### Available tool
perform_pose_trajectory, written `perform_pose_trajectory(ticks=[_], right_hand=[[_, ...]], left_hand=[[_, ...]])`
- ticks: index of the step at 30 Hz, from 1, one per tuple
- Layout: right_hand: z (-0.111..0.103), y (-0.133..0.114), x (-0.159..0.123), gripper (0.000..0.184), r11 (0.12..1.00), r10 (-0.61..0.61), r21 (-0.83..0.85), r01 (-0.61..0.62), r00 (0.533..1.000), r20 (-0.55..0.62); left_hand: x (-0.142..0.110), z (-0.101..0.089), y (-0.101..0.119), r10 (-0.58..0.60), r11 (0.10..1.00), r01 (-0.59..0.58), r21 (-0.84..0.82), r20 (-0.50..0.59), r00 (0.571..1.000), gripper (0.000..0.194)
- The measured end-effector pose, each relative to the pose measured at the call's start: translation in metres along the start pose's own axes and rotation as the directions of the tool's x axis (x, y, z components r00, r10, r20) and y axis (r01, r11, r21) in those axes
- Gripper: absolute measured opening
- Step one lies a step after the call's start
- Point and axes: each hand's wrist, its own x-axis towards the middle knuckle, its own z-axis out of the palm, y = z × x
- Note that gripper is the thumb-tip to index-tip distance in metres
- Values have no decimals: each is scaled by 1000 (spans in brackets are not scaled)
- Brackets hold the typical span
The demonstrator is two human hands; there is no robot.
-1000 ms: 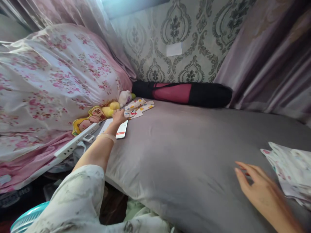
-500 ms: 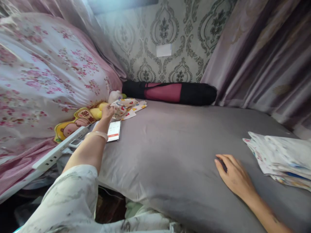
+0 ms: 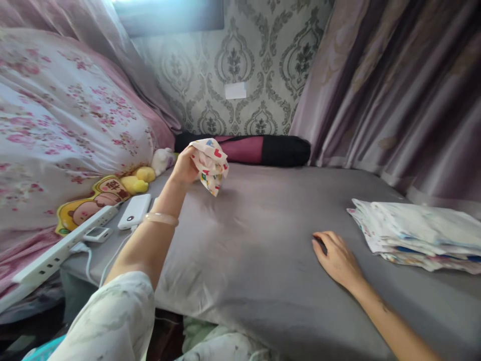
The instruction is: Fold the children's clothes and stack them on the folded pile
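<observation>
My left hand (image 3: pixel 187 164) grips a crumpled white cloth (image 3: pixel 210 160) printed with red, blue and yellow figures. The cloth hangs in folds over the far left part of the grey sheet (image 3: pixel 259 210), apparently lifted off it. A pale bangle is on my left wrist. My right hand (image 3: pixel 336 256) rests on the sheet, palm down, with the thumb apart from loosely bent fingers and nothing in it. To its right lies a stack of folded white patterned cloths (image 3: pixel 417 230), not touched by the hand.
Along the left edge are a white power strip (image 3: pixel 60 250), a white power bank (image 3: pixel 134 211) with a cable, and plush toys (image 3: pixel 137 181). A black and dark-pink long bag (image 3: pixel 281 150) lies against the wall. Curtains (image 3: pixel 349 100) hang at the right.
My left hand has lifted the printed cloth off the sheet and brought it rightward. My right hand stays resting on the sheet. The view has shifted somewhat.
</observation>
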Motion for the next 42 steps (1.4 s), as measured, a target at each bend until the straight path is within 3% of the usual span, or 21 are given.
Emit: perform_pose_trajectory(ticks=[5, 9, 11, 12, 15, 18, 21, 25, 30, 34, 37, 39, 42], right_hand=[[-2, 0, -1, 31, 1000, -5, -16, 5, 1000, 12], [-14, -8, 12, 27, 998, 33, 52, -37, 997, 73], [-24, -27, 27, 25, 983, 57, 168, -68, 996, 71], [-29, -42, 35, 25, 972, 54, 230, -49, 998, -14], [-34, -96, 60, 32, 926, -78, 346, 151, 973, -216], [-24, -143, 80, 45, 884, -129, 404, 235, 953, -273], [-12, -160, 99, 22, 863, -92, 451, 226, 950, -300], [-28, -143, 134, 23, 845, 35, 520, 126, 957, -288], [-100, -123, 161, 23, 817, 23, 540, 201, 925, -380], [-136, -120, 157, 27, 729, 47, 663, 174, 952, -302], [-128, -105, 151, 25, 685, 92, 728, 38, 986, -139], [-114, -88, 150, 23, 710, 94, 701, -73, 996, 8], [-93, -63, 151, 22, 838, 33, 532, -120, 985, 170]], left_hand=[[-42, 49, 9, -162, 987, 162, 17, 78, 984, 37], [-66, 71, 12, -240, 970, 244, -19, 122, 963, 35], [-77, 78, 9, -288, 955, 295, -25, 157, 945, 34], [-82, 81, 8, -310, 947, 320, -28, 177, 934, 35], [-96, 87, 3, -362, 923, 382, -53, 227, 904, 37], [-106, 88, -1, -380, 912, 406, -62, 251, 890, 35], [-111, 80, -2, -368, 923, 385, -28, 237, 899, 32], [-107, 63, 6, -259, 965, 248, 88, 154, 954, 29], [-104, 57, 48, -15, 955, -32, 296, 155, 988, 29], [-110, 69, 77, 58, 929, -124, 350, 193, 980, 24], [-113, 76, 68, 50, 925, -122, 361, 203, 978, 19], [-112, 77, 49, -53, 927, -44, 373, 247, 967, 24], [-107, 75, 11, -319, 899, 156, 409, 366, 874, 34]])
